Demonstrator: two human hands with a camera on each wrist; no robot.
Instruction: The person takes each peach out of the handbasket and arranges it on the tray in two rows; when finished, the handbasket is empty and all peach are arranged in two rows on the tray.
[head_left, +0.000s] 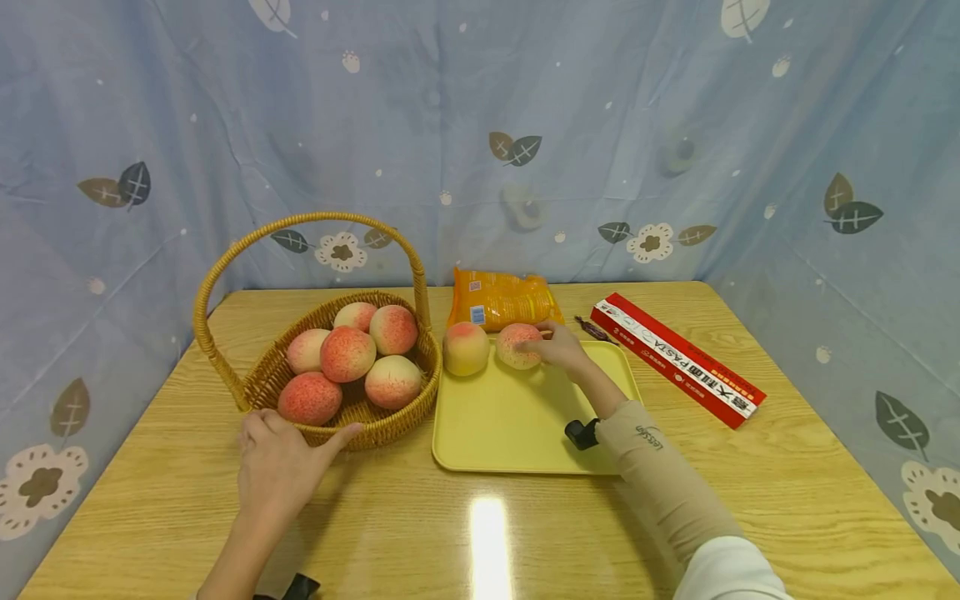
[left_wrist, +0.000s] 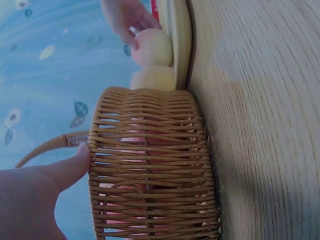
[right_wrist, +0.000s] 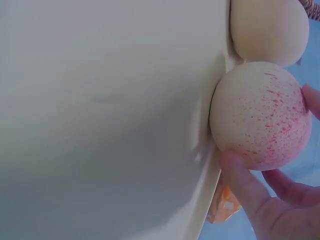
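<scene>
A wicker basket (head_left: pixel 397 427) with a tall arched handle stands on the left, holding several pink-and-cream peaches (head_left: pixel 348 353). My left hand (head_left: pixel 277 462) grips its near-left rim; in the left wrist view the thumb (left_wrist: pixel 75 167) presses the rim, and the other fingers are out of sight. Over at the far edge of the yellow tray (head_left: pixel 517 425), my right hand (head_left: pixel 558 346) holds a speckled peach (head_left: pixel 517 347) between thumb and fingers, as the right wrist view also shows. Another peach (head_left: pixel 466 348) sits beside it at the tray's far-left corner.
Behind the tray lies an orange plastic packet (head_left: pixel 502 298). A long red pasta box (head_left: pixel 678 358) rests diagonally to the right, with a small dark wrapped item (head_left: pixel 596 330) near its far end. Blue patterned curtains (head_left: pixel 480 125) surround the wooden table (head_left: pixel 390 525).
</scene>
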